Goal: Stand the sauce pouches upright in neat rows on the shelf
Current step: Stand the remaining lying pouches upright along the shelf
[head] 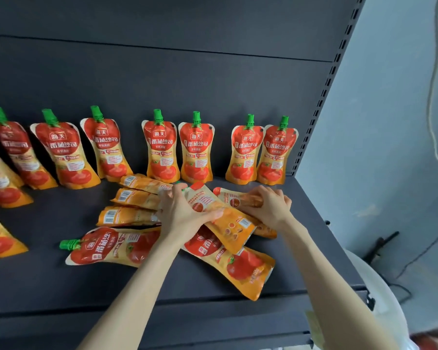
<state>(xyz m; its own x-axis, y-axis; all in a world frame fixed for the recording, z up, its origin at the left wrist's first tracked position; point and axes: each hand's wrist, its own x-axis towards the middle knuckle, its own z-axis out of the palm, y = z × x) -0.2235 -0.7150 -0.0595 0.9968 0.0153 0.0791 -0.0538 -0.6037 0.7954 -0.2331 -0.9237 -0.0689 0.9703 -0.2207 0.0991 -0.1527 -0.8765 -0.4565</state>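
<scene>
Several red-and-orange sauce pouches with green caps stand upright in a row (196,150) against the back panel of the dark shelf (61,281). A loose pile of pouches lies flat in the middle. My left hand (182,213) grips one lying pouch (228,223), back side up, on top of the pile. My right hand (268,205) is closed on another lying pouch (234,197) just behind it. One pouch (109,246) lies face up with its cap pointing left. Another (248,269) lies face up near the front edge.
More pouches stand at the far left (0,178), partly cut off by the frame. A slotted shelf upright (321,97) runs along the right side. A white round object (379,299) and cables sit below right, beside a pale wall.
</scene>
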